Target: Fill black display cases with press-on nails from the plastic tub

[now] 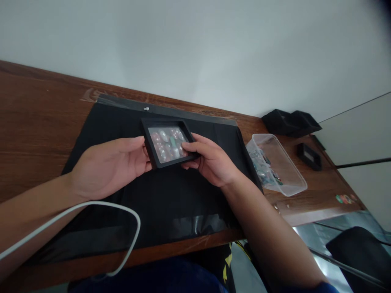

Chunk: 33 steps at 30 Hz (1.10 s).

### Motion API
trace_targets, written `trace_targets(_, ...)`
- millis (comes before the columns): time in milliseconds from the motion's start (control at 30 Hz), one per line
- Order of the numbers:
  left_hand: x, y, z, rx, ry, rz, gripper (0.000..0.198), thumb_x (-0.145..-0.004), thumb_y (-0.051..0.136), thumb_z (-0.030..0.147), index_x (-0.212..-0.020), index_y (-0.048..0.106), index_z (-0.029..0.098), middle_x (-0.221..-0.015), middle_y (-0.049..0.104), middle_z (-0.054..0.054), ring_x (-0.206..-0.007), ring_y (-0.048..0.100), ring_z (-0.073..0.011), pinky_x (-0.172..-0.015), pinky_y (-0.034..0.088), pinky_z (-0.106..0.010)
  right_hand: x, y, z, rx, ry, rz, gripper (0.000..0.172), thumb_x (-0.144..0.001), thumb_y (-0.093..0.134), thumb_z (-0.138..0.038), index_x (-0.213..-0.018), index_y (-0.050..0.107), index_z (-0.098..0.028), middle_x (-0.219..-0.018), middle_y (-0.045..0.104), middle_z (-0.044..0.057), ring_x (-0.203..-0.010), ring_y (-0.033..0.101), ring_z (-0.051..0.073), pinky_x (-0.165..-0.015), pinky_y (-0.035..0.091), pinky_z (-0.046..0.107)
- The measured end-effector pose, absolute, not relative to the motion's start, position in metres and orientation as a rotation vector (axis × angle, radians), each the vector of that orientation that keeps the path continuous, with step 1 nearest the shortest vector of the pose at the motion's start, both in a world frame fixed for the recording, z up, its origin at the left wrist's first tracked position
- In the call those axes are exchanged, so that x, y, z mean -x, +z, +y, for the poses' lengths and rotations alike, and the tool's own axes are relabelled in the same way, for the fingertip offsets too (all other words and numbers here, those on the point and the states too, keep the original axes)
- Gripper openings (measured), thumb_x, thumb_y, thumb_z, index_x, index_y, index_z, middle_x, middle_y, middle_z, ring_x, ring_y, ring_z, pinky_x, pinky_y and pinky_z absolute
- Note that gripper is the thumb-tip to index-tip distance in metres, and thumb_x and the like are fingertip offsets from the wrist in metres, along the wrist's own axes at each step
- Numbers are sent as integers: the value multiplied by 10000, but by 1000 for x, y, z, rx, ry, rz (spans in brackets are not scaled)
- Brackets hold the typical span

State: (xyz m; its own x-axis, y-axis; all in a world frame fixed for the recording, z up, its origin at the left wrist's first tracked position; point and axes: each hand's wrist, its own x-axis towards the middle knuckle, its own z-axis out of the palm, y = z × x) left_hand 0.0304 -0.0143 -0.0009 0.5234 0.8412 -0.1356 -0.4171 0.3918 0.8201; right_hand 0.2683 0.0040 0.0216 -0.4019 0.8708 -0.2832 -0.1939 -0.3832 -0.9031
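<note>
A black-framed display box (169,142) with a clear window is held up, tilted, above the black mat. Behind the window lie several press-on nails, pale and pinkish, some with white stars, and a greenish strip in their middle. My left hand (110,167) grips the box by its left edge, with the thumb at the rim and the fingertips partly hidden behind the frame. My right hand (210,158) is closed on the right side; its thumb lies over the window and its other fingers are underneath.
A black mat (171,203) is taped to the wooden table (39,110). At the right are a clear plastic tub (293,175) with small packets, black trays (287,122) and another black box (309,156). A white cable (122,206) loops over my left forearm.
</note>
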Motion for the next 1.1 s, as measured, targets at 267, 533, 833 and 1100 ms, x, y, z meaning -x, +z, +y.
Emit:
trace_targets(267, -36, 9, -18, -727, 911, 622, 518, -929, 810, 512, -1330, 861, 189, -1523, 816, -130, -1684, 494, -490, -1364, 465, -638, -270, 21, 5, 1062, 1826, -1023, 392, -723, 977, -364, -834, 630, -216, -776, 597, -34, -701, 516, 118, -567, 408, 251)
trace_targets(533, -33, 8, -19, -734, 895, 604, 492, -978, 745, 508, -1336, 886, 202, -1523, 817, -110, -1683, 485, -508, -1358, 476, -663, -270, 20, 6, 1082, 1796, -1004, 399, -717, 968, -347, -856, 617, -220, -772, 603, -40, -694, 518, 112, -551, 393, 245)
trace_targets(833, -35, 8, -19, -732, 920, 737, 445, -899, 828, 468, -1265, 879, 219, -1407, 864, -122, -1640, 547, -502, -1301, 534, -684, -265, 23, 1, 1113, 1779, -950, 423, -679, 973, -363, -865, 622, -220, -742, 611, -52, -669, 540, 111, -575, 440, 246)
trace_targets(1100, -38, 12, -19, -714, 880, 755, 462, -850, 844, 466, -1250, 867, 234, -1413, 856, -122, -1626, 568, -492, -1215, 617, -636, -264, 24, 1, 1114, 1749, -978, 351, -711, 915, -345, -844, 616, -220, -753, 589, -50, -695, 523, 112, -567, 407, 239)
